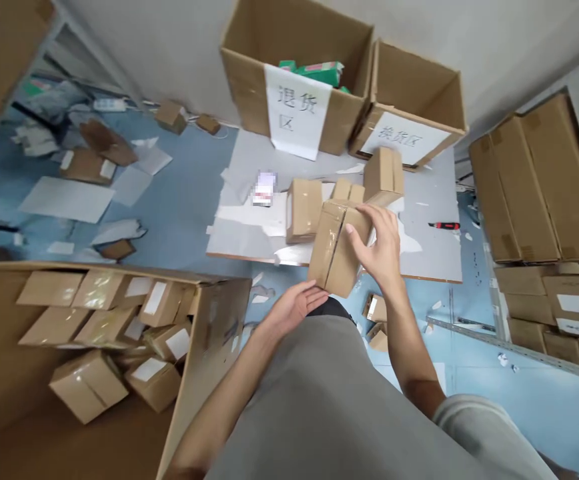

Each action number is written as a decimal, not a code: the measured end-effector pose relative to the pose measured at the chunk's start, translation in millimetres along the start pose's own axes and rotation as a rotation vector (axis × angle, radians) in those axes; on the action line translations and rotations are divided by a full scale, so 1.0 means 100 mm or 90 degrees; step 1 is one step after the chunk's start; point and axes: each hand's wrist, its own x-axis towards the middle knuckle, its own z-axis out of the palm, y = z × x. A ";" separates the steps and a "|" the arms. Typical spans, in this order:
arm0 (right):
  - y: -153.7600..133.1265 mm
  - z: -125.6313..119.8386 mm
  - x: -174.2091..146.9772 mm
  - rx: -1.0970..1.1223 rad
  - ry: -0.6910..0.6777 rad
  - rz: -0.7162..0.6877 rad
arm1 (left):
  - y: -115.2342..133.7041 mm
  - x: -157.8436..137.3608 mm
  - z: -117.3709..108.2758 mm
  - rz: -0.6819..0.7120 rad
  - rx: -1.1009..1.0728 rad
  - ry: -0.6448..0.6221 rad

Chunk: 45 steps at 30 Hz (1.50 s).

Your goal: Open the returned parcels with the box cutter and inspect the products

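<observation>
A small taped cardboard box [330, 250] is held tilted in front of my body, over the front edge of the table. My right hand [380, 243] grips it at the upper right, thumb on the top face and fingers over the far edge. Palm up, my left hand [299, 307] has its fingers under the lower left corner. Just behind it on the table are another cardboard box [303, 210], a partly hidden small box [348, 191] and an upright box [383, 177].
Two large open cartons with paper signs, the left carton [247, 93] and right carton [414, 80], stand at the table's back. A red-and-black utility knife [444, 226] lies at the right. A big carton [219, 333] holding several boxes is at lower left. Shelved boxes [539, 187] stand right.
</observation>
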 end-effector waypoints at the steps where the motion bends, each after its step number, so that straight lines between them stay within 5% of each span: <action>1: 0.33 -0.13 0.07 -0.012 0.001 0.020 | -0.02 0.19 0.27 -0.029 0.018 -0.008; 4: 1.39 -0.33 0.26 -0.025 -0.019 0.100 | -0.05 0.75 0.93 -0.082 0.056 -0.005; 8: 2.55 -0.15 0.45 0.043 -0.083 0.203 | -0.09 1.37 1.48 -0.133 0.068 0.046; 14: 3.22 0.47 0.56 0.182 -0.149 0.365 | -0.07 1.79 1.73 -0.141 0.146 0.124; 17: 3.33 0.56 0.40 0.226 -0.111 0.425 | 0.17 1.66 1.49 -0.060 0.233 0.003; 19: 3.34 0.51 0.18 0.243 -0.079 0.484 | 0.47 1.55 1.18 0.129 0.320 -0.010; 21: 3.30 0.44 -0.09 0.253 -0.077 0.559 | 0.85 1.51 0.81 0.331 0.432 0.145; 23: 3.18 0.38 -0.33 0.272 -0.096 0.646 | 1.24 1.55 0.45 0.442 0.550 0.367; 26: 2.95 0.37 -0.55 0.316 -0.101 0.708 | 1.66 1.71 0.08 0.441 0.628 0.484; 30: 2.66 0.47 -0.50 0.323 -0.055 0.686 | 1.90 1.93 -0.07 0.393 0.624 0.450; 36: 2.41 0.63 -0.33 0.331 -0.049 0.686 | 1.93 2.21 -0.06 0.358 0.634 0.273; 42: 2.48 0.61 -0.24 0.244 -0.084 0.688 | 1.94 2.32 -0.13 0.387 0.704 0.245; 45: 2.63 0.59 0.07 0.060 -0.002 0.641 | 1.85 2.32 -0.13 0.397 0.703 0.279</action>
